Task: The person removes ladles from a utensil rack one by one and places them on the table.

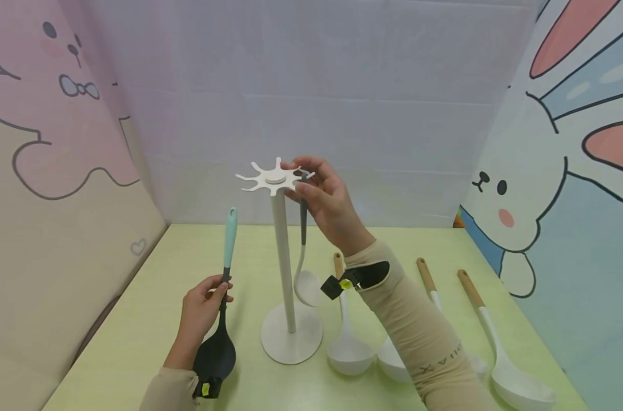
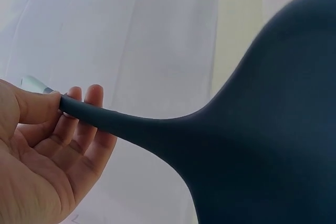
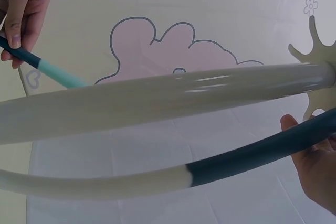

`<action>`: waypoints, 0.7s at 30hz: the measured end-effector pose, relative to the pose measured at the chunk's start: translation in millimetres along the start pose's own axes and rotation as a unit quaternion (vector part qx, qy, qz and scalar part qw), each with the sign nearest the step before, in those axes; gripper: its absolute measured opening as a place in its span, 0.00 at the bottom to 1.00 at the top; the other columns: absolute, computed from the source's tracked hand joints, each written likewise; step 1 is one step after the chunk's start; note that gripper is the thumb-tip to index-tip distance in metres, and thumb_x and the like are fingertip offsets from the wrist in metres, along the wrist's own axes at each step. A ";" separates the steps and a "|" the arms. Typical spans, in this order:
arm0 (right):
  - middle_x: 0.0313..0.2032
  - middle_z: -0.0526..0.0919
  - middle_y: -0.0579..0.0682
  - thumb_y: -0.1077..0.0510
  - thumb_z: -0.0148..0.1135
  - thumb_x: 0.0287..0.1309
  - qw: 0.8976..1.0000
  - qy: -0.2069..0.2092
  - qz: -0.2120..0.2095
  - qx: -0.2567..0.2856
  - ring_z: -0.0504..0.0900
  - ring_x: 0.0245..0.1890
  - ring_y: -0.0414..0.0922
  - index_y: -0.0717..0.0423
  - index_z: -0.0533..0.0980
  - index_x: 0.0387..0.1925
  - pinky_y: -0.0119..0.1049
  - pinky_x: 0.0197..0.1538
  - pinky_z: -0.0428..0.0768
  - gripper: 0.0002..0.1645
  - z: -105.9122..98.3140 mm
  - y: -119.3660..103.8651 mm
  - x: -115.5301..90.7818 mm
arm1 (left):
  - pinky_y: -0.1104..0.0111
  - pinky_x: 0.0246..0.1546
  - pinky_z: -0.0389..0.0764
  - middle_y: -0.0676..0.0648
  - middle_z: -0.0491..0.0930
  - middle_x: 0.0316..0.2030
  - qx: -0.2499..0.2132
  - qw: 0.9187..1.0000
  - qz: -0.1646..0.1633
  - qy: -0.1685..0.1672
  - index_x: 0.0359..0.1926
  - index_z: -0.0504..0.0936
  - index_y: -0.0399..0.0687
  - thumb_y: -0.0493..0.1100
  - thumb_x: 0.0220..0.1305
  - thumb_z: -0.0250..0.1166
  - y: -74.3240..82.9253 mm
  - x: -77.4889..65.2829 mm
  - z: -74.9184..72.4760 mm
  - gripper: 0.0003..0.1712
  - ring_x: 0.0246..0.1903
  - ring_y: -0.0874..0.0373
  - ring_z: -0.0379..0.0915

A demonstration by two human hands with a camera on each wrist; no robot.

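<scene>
My left hand (image 1: 200,308) pinches the neck of a dark cooking spoon (image 1: 216,354), its mint-green handle end pointing up and its broad bowl hanging down. In the left wrist view, the thumb and fingers hold the spoon's shaft (image 2: 121,121). A white utensil stand (image 1: 284,257) with a ring of curved hooks (image 1: 275,178) stands to the right of that spoon. At a right-hand hook, my right hand (image 1: 329,197) pinches the upper end of a white ladle's dark handle (image 1: 303,220). The ladle's white bowl (image 1: 308,288) hangs beside the post, above the round base (image 1: 292,348).
On the pale yellow table (image 1: 136,319), a white ladle (image 1: 349,354) with a wooden handle end lies right of the base. Another white utensil (image 1: 390,362) is partly hidden by my right sleeve. Further right lies a white spoon (image 1: 517,385). Cartoon-printed sheets (image 1: 553,200) border both sides.
</scene>
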State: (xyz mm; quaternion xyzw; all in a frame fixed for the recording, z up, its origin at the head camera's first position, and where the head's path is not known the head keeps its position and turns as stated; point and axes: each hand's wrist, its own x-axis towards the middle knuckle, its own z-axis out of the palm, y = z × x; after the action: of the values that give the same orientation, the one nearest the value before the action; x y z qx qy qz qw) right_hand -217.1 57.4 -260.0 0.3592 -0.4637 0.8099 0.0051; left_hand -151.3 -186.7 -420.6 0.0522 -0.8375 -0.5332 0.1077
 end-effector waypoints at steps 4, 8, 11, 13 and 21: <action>0.54 0.78 0.53 0.64 0.58 0.56 1.000 -0.004 -0.003 0.003 0.75 0.57 0.46 0.52 0.72 0.52 0.42 0.60 0.74 0.20 -2.0 1.6 0.3 | 0.66 0.34 0.81 0.33 0.83 0.45 0.003 1.000 -0.018 -0.015 0.54 0.79 0.30 0.32 0.73 0.55 -5.9 5.7 1.3 0.14 0.33 0.54 0.84; 0.54 0.77 0.53 0.61 0.62 0.56 1.000 -0.007 -0.004 0.005 0.74 0.58 0.46 0.52 0.72 0.52 0.42 0.60 0.74 0.20 -2.6 2.7 0.3 | 0.60 0.35 0.84 0.31 0.81 0.46 0.004 0.999 -0.033 -0.028 0.54 0.78 0.28 0.32 0.73 0.54 -13.8 11.1 3.0 0.14 0.33 0.52 0.85; 0.55 0.77 0.53 0.61 0.61 0.56 1.000 -0.006 -0.002 0.004 0.74 0.58 0.46 0.51 0.72 0.52 0.42 0.60 0.74 0.21 -2.3 2.9 -0.2 | 0.60 0.34 0.85 0.31 0.82 0.45 0.004 0.998 -0.039 -0.040 0.54 0.78 0.27 0.31 0.72 0.55 -20.9 14.6 4.6 0.15 0.32 0.53 0.84; 0.55 0.76 0.54 0.62 0.60 0.56 1.000 -0.004 0.000 0.005 0.74 0.59 0.46 0.51 0.71 0.52 0.42 0.60 0.74 0.21 -1.8 2.6 -0.8 | 0.62 0.32 0.84 0.32 0.82 0.44 0.005 0.998 -0.039 -0.049 0.54 0.78 0.26 0.31 0.72 0.55 -25.7 17.2 6.0 0.14 0.31 0.54 0.85; 0.56 0.76 0.55 0.64 0.57 0.57 1.000 -0.001 0.000 0.009 0.74 0.58 0.47 0.52 0.71 0.53 0.41 0.59 0.75 0.21 0.5 -0.1 -1.5 | 0.62 0.29 0.84 0.33 0.83 0.42 0.006 0.996 -0.044 -0.077 0.54 0.78 0.24 0.31 0.71 0.56 -39.9 27.4 11.1 0.15 0.30 0.53 0.85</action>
State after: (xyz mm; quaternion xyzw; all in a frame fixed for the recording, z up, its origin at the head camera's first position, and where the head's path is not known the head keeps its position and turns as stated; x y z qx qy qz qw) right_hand -215.6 57.6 -260.7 0.3601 -0.4564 0.8136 0.0019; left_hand -181.6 -199.5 -457.8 0.0487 -0.8431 -0.5352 0.0194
